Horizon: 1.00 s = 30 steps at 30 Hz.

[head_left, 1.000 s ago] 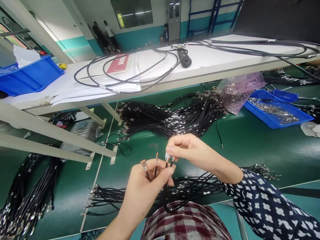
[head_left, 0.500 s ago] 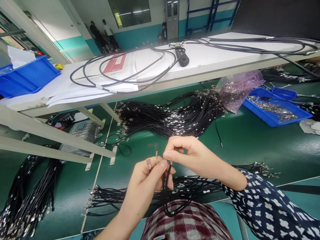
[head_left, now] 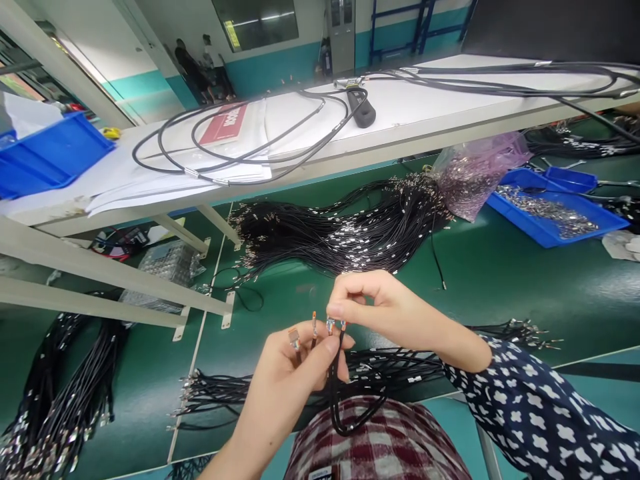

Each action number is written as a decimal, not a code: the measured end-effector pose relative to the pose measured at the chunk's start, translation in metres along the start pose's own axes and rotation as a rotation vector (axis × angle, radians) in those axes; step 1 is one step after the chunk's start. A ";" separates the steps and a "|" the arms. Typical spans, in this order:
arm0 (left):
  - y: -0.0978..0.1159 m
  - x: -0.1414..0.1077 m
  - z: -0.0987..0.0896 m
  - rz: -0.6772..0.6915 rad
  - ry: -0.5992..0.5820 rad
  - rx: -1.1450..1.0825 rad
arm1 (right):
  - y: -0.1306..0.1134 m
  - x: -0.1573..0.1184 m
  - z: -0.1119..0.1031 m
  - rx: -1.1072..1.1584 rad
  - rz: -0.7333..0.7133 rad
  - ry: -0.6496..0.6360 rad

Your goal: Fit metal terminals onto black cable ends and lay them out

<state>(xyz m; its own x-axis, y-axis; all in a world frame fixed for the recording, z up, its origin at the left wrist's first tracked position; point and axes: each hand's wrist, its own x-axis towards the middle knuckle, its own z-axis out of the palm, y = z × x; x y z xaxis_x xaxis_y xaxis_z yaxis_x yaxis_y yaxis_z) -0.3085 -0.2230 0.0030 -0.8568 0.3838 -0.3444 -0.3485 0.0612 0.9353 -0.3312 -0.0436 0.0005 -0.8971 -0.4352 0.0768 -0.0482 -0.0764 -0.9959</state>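
Note:
Several black cables (head_left: pixel 336 393) are pinched in my left hand (head_left: pixel 295 370), their bent lengths hanging in a loop over my lap. Stripped ends with small connectors and coloured wires stick up between its fingers; one flat connector (head_left: pixel 293 337) stands furthest left. My right hand (head_left: pixel 370 303) is closed, thumb against forefinger, at the tip of one cable end (head_left: pixel 331 324). Its fingers hide part of that tip. Close below both hands, a bundle of black cables (head_left: pixel 220 392) lies along the near edge of the green table (head_left: pixel 280 307).
A large cable bundle (head_left: pixel 345 233) lies ahead, with a pink bag (head_left: pixel 480 177) of metal parts and a blue tray (head_left: pixel 550 210) of small parts to its right. A white shelf (head_left: pixel 300 143) crosses above, holding coiled cables and a blue bin (head_left: pixel 55 157). More cables (head_left: pixel 65 380) lie left.
My right fingertips have shifted slightly off the cable ends, and the connector beneath them shows more now. The camera view has moved a little.

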 end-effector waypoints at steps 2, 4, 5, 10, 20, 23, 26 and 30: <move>-0.001 -0.001 -0.001 -0.010 0.014 0.013 | 0.001 0.000 -0.001 0.005 -0.003 0.004; -0.002 -0.002 0.000 -0.018 0.031 0.023 | 0.002 0.000 -0.001 0.035 -0.011 -0.007; -0.002 -0.003 0.000 -0.019 0.040 0.025 | 0.003 0.000 -0.001 0.040 -0.019 -0.014; -0.001 -0.005 0.003 -0.035 0.069 -0.005 | 0.004 0.002 -0.002 -0.088 -0.096 0.009; -0.008 0.000 -0.002 -0.038 0.042 -0.008 | 0.006 0.002 -0.004 -0.180 -0.125 0.030; -0.008 0.000 -0.001 -0.029 0.063 -0.002 | 0.007 0.002 -0.003 -0.176 -0.099 0.051; -0.006 -0.002 0.000 -0.006 0.101 -0.016 | 0.009 0.004 -0.003 -0.098 -0.047 0.059; -0.005 -0.002 0.000 -0.013 0.101 -0.061 | 0.014 0.005 -0.007 0.000 -0.028 0.074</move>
<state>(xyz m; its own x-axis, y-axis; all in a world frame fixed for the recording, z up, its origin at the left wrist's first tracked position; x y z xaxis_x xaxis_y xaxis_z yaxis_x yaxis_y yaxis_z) -0.3048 -0.2241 -0.0010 -0.8848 0.2885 -0.3659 -0.3799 0.0079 0.9250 -0.3390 -0.0408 -0.0131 -0.9255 -0.3650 0.1009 -0.0736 -0.0881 -0.9934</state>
